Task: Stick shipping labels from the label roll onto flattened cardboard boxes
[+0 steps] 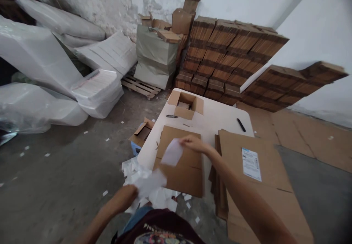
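Observation:
My right hand [191, 143] is over the table, its fingers pinched on the corner of a white paper sheet [172, 153]. Beneath it lies a flattened cardboard box [183, 178]. My left hand [129, 195], lower and nearer my body, grips another white sheet [151, 182], blurred by motion. Both sheets are apart from each other, and any print on them is too blurred to read. A heap of white paper scraps [128, 167] lies on the floor below my left hand. To the right, a stack of flattened boxes [264, 200] has a printed label [251, 164] on top.
On the white table [214, 115] are an open carton [184, 112], a small cutter [172, 116] and a black marker-like object [241, 124]. Another open box [141, 134] stands by its left edge. Bundled cardboard [220, 53] lines the wall; wrapped white bundles [95, 90] stand left.

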Available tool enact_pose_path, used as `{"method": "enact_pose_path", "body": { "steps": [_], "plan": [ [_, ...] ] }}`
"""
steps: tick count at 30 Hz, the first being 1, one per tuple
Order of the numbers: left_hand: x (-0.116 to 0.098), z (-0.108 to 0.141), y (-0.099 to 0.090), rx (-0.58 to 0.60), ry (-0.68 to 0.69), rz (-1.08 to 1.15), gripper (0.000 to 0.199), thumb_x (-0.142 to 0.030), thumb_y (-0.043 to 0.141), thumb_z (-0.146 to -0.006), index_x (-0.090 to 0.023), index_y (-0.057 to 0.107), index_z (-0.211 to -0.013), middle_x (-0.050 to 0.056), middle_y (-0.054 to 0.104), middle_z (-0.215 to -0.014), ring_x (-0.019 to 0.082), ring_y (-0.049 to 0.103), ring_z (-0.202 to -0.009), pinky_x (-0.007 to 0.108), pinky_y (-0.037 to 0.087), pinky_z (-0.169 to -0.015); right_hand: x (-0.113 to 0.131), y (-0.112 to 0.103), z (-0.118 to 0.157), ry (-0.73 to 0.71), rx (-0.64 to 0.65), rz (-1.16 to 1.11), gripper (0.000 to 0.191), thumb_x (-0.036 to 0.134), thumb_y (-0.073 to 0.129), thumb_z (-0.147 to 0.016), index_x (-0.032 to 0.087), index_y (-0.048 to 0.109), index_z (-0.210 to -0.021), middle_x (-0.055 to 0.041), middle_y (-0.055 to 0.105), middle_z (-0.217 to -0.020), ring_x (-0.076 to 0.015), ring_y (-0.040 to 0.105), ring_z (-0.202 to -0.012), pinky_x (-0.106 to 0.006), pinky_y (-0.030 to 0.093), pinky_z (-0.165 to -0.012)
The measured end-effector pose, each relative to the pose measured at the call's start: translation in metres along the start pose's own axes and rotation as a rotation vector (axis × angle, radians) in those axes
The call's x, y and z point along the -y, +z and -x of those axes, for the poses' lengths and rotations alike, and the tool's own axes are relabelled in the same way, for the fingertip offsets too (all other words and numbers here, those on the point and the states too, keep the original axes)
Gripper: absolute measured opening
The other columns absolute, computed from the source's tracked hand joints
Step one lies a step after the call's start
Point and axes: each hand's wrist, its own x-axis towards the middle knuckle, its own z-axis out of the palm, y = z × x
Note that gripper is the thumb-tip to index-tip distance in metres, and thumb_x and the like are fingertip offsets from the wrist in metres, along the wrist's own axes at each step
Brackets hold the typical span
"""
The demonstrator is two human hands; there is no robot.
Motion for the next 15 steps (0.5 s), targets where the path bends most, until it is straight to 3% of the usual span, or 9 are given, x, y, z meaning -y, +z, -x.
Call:
{"method": "enact_pose_path", "body": {
  "steps": [3,6,8,11,15],
  "plan": [
    [0.053,0.003,-0.014,-0.037,-0.052,-0.176,0.025,-0.007,0.071,-0.045,-0.021,0.051,-0.042,0.001,0.055,-0.051,0.030,0.060,-0.072,0.045,0.042,-0.086,-0.050,-0.019,-0.007,0.138,-0.242,0.122,0.049,0.027,0.020,-0.097,0.014,0.066,-0.108,-0.0097,0.068,-0.110,-0.0222,0.060,-0.104,-0.041,0.041,-0.092],
    [0.074,-0.003,-0.012,-0.046,-0.070,-0.213,0.021,-0.018,0.073,-0.040,-0.021,0.062,-0.058,0.007,0.067,-0.068,0.035,0.063,-0.082,0.048,0.045,-0.087,-0.079,0.011,0.001,0.194,-0.271,0.203,0.042,0.018,0.030,-0.094,0.020,0.051,-0.130,-0.0093,0.044,-0.142,-0.0219,0.035,-0.134,-0.049,0.017,-0.110],
    [0.073,-0.018,0.003,-0.049,-0.041,-0.177,0.037,-0.031,0.073,-0.042,-0.018,0.067,-0.077,0.012,0.071,-0.086,0.036,0.064,-0.091,0.046,0.046,-0.088,-0.090,0.050,0.012,0.212,-0.156,0.223,0.042,0.014,0.042,-0.088,0.023,0.056,-0.127,-0.0079,0.043,-0.143,-0.0219,0.033,-0.135,-0.047,0.014,-0.112],
    [0.061,-0.052,0.039,-0.057,0.043,-0.085,0.061,-0.051,0.063,-0.054,-0.012,0.064,-0.101,0.018,0.069,-0.108,0.032,0.064,-0.101,0.040,0.048,-0.091,-0.105,0.101,0.024,0.255,0.014,0.223,0.048,0.014,0.054,-0.079,0.024,0.057,-0.126,-0.0073,0.043,-0.143,-0.0219,0.035,-0.134,-0.042,0.019,-0.112],
    [0.052,-0.085,0.083,-0.077,0.134,0.009,0.063,-0.057,0.055,-0.062,-0.011,0.065,-0.103,0.017,0.069,-0.112,0.030,0.064,-0.105,0.037,0.048,-0.094,-0.120,0.127,0.030,0.349,0.068,0.207,0.070,0.030,0.066,-0.071,0.032,0.043,-0.138,0.0010,0.027,-0.152,-0.0200,0.021,-0.141,-0.038,0.013,-0.114]
  ]
}}
